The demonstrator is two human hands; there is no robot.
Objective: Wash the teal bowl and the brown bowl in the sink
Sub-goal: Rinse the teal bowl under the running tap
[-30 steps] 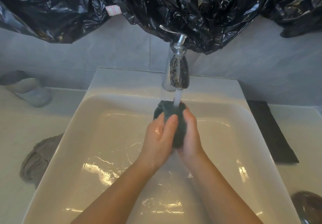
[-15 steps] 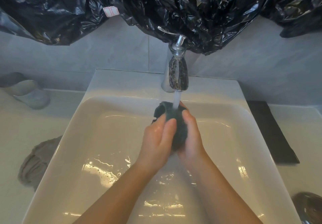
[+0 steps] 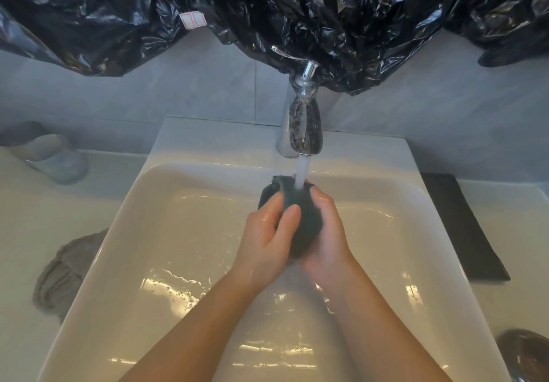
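The teal bowl [image 3: 306, 221] is held on edge over the white sink [image 3: 154, 233], right under the running tap [image 3: 306, 132]. Water falls onto its upper rim. My left hand [image 3: 267, 233] grips its left side, thumb across the near face. My right hand [image 3: 326, 233] wraps its right side from behind. Most of the bowl is hidden between my palms. The brown bowl [image 3: 525, 352] lies on the counter at the bottom right, partly cut off by the frame.
A black mat [image 3: 463, 227] lies on the counter right of the sink. A grey cloth [image 3: 65, 277] is bunched at the left, with a pale dish [image 3: 50, 156] behind it. Black plastic sheeting [image 3: 297, 10] hangs over the wall above the tap.
Both hands keep their hold on the teal bowl under the stream. They have shifted only slightly, the bowl turning a little between my palms.
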